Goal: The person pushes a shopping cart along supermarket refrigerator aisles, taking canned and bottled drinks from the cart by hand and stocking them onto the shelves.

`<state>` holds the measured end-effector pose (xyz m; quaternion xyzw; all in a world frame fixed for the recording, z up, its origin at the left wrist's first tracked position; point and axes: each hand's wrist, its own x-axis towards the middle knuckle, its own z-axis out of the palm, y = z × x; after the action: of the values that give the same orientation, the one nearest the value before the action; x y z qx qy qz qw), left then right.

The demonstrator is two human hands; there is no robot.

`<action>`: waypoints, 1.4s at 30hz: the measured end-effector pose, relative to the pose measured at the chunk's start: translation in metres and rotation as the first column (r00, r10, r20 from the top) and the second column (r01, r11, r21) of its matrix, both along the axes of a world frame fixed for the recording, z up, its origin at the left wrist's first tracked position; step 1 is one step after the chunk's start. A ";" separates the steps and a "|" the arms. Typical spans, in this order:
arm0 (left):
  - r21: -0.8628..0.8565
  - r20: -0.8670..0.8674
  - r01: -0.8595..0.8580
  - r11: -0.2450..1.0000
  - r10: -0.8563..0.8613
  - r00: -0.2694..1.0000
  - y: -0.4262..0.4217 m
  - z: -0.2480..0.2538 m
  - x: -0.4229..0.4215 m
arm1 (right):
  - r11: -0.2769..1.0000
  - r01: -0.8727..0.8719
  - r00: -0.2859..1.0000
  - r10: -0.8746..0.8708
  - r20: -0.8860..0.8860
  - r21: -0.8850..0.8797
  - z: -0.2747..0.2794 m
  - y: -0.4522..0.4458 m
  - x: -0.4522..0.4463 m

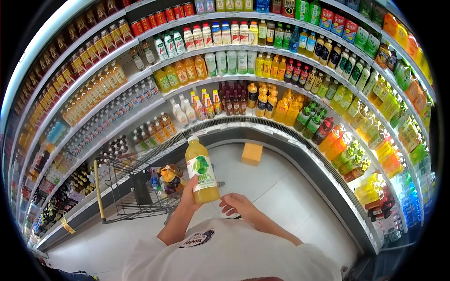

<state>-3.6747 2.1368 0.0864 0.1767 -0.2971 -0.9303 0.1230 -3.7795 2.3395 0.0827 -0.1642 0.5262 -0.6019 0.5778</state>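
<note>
A large bottle of yellow-green juice [202,171] with a white cap and a green fruit label stands nearly upright in my left hand [191,194], whose fingers wrap round its lower part. To the right of the bottle's base is my right hand [236,205], apart from it, with the fingers loosely bent and spread and nothing in them. Behind and left of the bottle, a wire shopping cart [136,196] holds several bottles and packages [169,178].
Curved refrigerated shelves [243,122] full of bottles, cans and cartons surround the front and both sides. A yellow-orange box [251,154] sits on the tiled floor [281,187] by the shelf base. Part of a person's shoe [89,275] shows at the lower left.
</note>
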 end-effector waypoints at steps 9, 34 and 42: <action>0.064 0.030 -0.039 0.997 0.037 0.999 0.019 0.012 -0.064 | 0.998 0.071 0.997 -0.070 -0.025 0.004 -0.001 0.034 -0.052; -0.230 0.048 0.394 0.890 -0.394 0.918 0.049 0.014 -0.121 | 0.902 0.381 0.902 -0.411 -0.132 -0.205 0.013 0.070 -0.106; -0.108 -0.047 0.791 0.603 -0.798 0.601 0.079 0.039 -0.118 | 0.691 0.625 0.774 -0.608 0.176 -0.364 0.048 0.046 -0.113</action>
<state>-3.7930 2.2155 0.1255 -0.0206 -0.3740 -0.8829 -0.2831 -3.8928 2.3858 0.1310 -0.0808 0.4028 -0.8586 0.3066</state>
